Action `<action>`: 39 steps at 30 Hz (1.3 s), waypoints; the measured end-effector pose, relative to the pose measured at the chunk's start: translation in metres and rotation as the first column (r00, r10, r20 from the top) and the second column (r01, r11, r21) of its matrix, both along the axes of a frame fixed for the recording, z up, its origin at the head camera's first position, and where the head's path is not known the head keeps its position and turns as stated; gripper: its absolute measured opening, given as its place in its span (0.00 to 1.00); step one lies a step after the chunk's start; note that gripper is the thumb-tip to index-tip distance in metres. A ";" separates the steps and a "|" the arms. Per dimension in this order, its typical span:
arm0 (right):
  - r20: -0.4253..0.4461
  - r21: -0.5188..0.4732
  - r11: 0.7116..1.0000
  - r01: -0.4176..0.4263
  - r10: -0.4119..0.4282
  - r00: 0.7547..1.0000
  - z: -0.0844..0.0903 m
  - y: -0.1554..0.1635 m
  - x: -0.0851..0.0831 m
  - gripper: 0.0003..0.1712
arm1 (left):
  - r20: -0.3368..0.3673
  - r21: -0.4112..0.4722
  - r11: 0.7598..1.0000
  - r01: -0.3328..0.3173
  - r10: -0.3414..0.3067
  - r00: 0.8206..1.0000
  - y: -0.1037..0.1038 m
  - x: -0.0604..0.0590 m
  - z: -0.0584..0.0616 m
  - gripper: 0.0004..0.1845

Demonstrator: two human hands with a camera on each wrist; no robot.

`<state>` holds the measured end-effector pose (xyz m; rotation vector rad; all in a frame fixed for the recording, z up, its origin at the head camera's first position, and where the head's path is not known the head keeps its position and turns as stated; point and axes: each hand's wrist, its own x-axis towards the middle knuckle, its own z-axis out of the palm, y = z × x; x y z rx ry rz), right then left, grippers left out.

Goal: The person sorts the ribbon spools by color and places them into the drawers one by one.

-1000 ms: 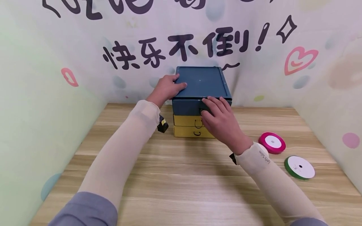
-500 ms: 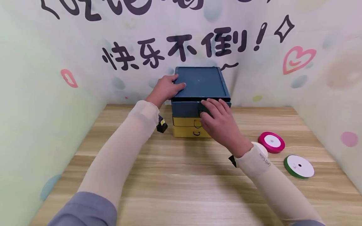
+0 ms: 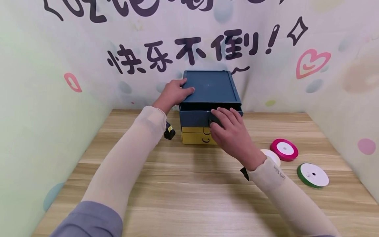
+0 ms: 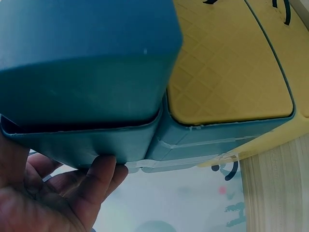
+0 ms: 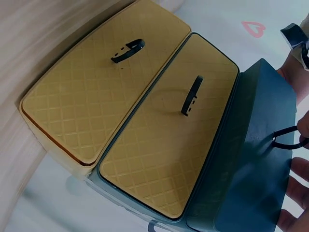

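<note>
A small drawer unit (image 3: 208, 86) with a blue top stands at the back of the table. Its blue top drawer (image 3: 193, 118) is pulled a little way out, showing a dark gap behind its front. Two yellow drawers (image 3: 193, 138) below are closed. My left hand (image 3: 173, 92) holds the unit's top left edge, thumb on top, with fingertips (image 4: 104, 166) at the blue rim. My right hand (image 3: 222, 120) pinches the black loop handle (image 5: 287, 137) on the blue drawer front (image 5: 256, 159). The yellow drawer fronts (image 5: 169, 145) carry black handles.
On the wooden table (image 3: 189, 191), right of my right wrist, lie a pink ribbon spool (image 3: 285, 149), a green one (image 3: 313, 175) and a white one (image 3: 270, 156), partly hidden by the sleeve. Printed backdrop walls close in the left, back and right sides.
The blue top drawer has slid out towards me, drawn by my right hand on its handle. My left hand has stayed on the unit's top.
</note>
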<state>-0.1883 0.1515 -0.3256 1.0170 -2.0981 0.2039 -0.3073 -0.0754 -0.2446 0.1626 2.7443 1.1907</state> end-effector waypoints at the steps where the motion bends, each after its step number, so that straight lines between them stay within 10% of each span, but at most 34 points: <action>1: 0.001 -0.001 1.000 -0.001 0.001 1.000 0.000 0.000 0.001 0.08 | -0.002 0.000 1.000 0.000 0.000 1.000 0.000 0.000 0.000 0.38; 39: -0.006 0.013 0.999 -0.036 0.036 0.999 -0.002 0.000 0.049 0.10 | -0.026 -0.032 0.999 0.000 -0.001 1.000 -0.001 -0.005 -0.004 0.37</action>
